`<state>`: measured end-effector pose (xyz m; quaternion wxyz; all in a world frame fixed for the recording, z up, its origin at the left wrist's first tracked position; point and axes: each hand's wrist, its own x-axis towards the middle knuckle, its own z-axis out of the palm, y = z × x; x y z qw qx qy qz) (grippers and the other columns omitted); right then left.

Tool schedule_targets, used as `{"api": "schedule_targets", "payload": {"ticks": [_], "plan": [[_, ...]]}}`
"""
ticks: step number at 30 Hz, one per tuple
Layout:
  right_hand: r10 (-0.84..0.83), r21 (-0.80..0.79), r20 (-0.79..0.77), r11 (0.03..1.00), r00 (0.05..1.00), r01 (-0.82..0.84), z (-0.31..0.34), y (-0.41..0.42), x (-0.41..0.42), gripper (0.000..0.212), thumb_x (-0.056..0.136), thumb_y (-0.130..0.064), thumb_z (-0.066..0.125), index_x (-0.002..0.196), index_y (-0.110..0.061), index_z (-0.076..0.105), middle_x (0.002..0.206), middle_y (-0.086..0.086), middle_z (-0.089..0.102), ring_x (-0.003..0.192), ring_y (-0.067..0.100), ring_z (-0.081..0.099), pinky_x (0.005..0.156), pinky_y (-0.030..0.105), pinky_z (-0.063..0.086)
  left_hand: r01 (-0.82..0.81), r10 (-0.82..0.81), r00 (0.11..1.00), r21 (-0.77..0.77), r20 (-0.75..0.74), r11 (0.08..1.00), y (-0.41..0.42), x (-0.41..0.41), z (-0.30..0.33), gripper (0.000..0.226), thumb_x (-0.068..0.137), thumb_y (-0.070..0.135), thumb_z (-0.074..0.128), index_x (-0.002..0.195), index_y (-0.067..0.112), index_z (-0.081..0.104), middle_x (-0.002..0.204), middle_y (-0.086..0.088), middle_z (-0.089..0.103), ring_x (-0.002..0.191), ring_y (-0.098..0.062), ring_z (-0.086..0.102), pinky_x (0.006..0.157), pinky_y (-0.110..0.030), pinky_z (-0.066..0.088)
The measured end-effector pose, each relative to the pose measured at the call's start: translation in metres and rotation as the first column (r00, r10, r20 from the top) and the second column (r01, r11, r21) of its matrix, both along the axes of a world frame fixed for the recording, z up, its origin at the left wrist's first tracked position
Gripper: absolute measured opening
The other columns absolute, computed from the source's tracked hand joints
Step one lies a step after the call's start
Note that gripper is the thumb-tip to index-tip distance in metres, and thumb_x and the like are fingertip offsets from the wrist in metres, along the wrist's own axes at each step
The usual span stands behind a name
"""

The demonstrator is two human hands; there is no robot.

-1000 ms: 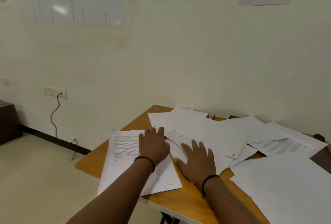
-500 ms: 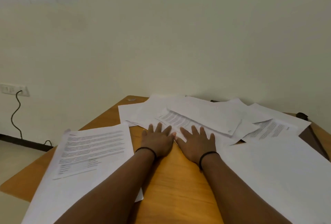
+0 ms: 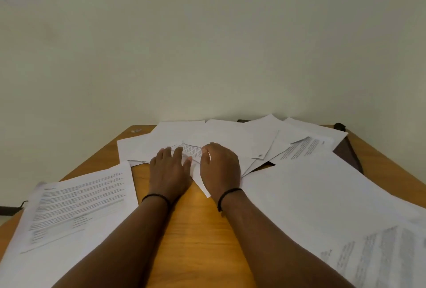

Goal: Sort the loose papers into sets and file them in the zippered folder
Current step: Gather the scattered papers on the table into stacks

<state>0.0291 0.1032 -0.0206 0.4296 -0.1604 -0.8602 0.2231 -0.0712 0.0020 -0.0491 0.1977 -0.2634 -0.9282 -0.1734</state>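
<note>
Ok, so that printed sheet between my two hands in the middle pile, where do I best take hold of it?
Probably at its near corner, which juts out over the bare table by your right hand. Come from the near side. The printed sheet lies flat, its far end tucked under other papers.

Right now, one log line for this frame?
left hand: flat on central paper pile | right hand: curled, gripping a sheet there | printed sheet: near left | folder: unconfirmed

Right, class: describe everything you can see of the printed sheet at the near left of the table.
The printed sheet is white paper carrying lines of dark text too blurred to read. It lies flat and skewed on top of a plain white sheet on the wooden table, near the left edge. Neither hand touches it.
</note>
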Motion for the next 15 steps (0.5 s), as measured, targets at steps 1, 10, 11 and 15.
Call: {"api": "schedule_targets", "payload": {"ticks": [1, 10, 11, 15], "plan": [[0.028, -0.068, 0.025, 0.997, 0.999, -0.027, 0.001, -0.003, 0.005, 0.024, 0.099, -0.02, 0.046, 0.098, -0.015, 0.07, 0.095, 0.001, 0.072, 0.088, 0.017, 0.065, 0.083, 0.03, 0.055, 0.007, -0.007, 1.0, 0.029, -0.031, 1.0, -0.001, 0.001, 0.001, 0.049, 0.101, 0.045, 0.043, 0.138, 0.015, 0.052, 0.139, -0.012, 0.055, 0.131, -0.03, 0.047, 0.107, -0.045, 0.04], [-0.115, -0.149, 0.266, 0.976, 0.957, 0.159, 0.037, 0.062, 0.123, 0.028, 0.099, -0.02, 0.04, 0.108, -0.013, 0.066, 0.11, 0.008, 0.069, 0.103, 0.028, 0.06, 0.086, 0.034, 0.049, 0.46, -0.471, 0.882, 0.182, 0.02, 0.869, 0.022, 0.099, 0.029, 0.061, 0.084, 0.056, 0.067, 0.136, 0.026, 0.053, 0.126, 0.002, 0.062, 0.115, -0.017, 0.055, 0.097, -0.035, 0.046], [-0.155, -0.157, 0.29, 0.966, 0.945, 0.206, 0.037, 0.073, 0.137, 0.029, 0.099, -0.02, 0.039, 0.108, -0.012, 0.066, 0.111, 0.009, 0.068, 0.104, 0.029, 0.059, 0.086, 0.034, 0.047, 0.523, -0.532, 0.843, 0.112, 0.082, 0.845, 0.03, 0.117, 0.032, 0.07, 0.082, 0.062, 0.066, 0.141, 0.03, 0.046, 0.133, 0.004, 0.058, 0.12, -0.016, 0.052, 0.1, -0.033, 0.044], [-0.244, -0.189, 0.357, 0.927, 0.902, 0.325, 0.038, 0.099, 0.194, 0.029, 0.098, -0.02, 0.039, 0.103, -0.012, 0.066, 0.109, 0.008, 0.067, 0.101, 0.027, 0.059, 0.086, 0.033, 0.047, 0.651, -0.611, 0.748, -0.107, 0.259, 0.752, 0.06, 0.183, 0.043, 0.09, 0.075, 0.074, 0.065, 0.15, 0.038, 0.031, 0.153, 0.006, 0.042, 0.137, -0.017, 0.039, 0.111, -0.037, 0.035]]}}
